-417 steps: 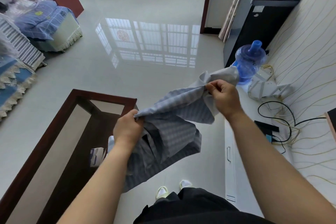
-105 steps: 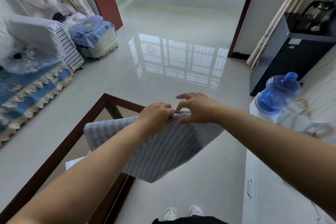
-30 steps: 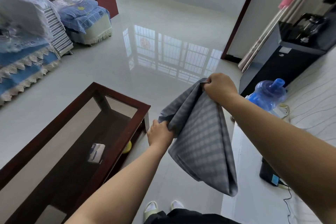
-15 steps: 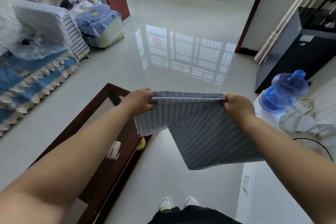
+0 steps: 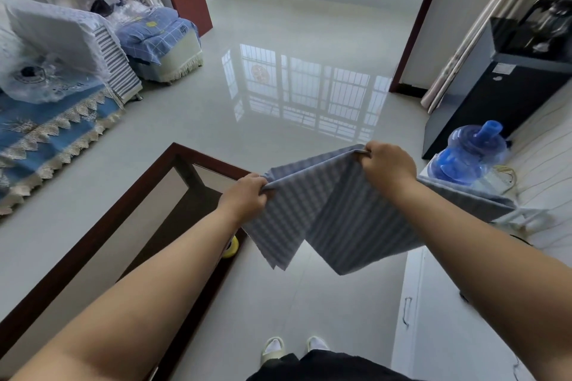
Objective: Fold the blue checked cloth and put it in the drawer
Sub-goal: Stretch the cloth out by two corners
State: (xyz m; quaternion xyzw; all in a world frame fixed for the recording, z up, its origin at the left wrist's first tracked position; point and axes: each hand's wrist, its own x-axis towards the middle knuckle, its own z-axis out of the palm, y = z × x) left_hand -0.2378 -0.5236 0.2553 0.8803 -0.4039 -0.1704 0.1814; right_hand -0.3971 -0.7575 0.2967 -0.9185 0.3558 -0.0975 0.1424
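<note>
The blue checked cloth [image 5: 334, 216] hangs in the air in front of me, doubled over into layers, its lower corners pointing down at the floor. My left hand [image 5: 246, 193] pinches its upper left corner. My right hand [image 5: 387, 164] grips the upper right corner, a little higher and farther away. Part of the cloth trails to the right behind my right forearm. A white cabinet [image 5: 433, 312] with a shut drawer front and metal handle [image 5: 406, 311] stands at my lower right.
A dark wood, glass-topped coffee table [image 5: 102, 235] stands at lower left, a yellow object under its corner. A blue water jug [image 5: 467, 155] and cables sit on the white cabinet. A black dispenser stands at right, covered sofas at left. My feet stand on glossy floor.
The cloth's top edge was stretched taut and level half a second ago. Now my left hand has dropped lower and nearer, the edge slopes, and the cloth sags into a fold between my hands.
</note>
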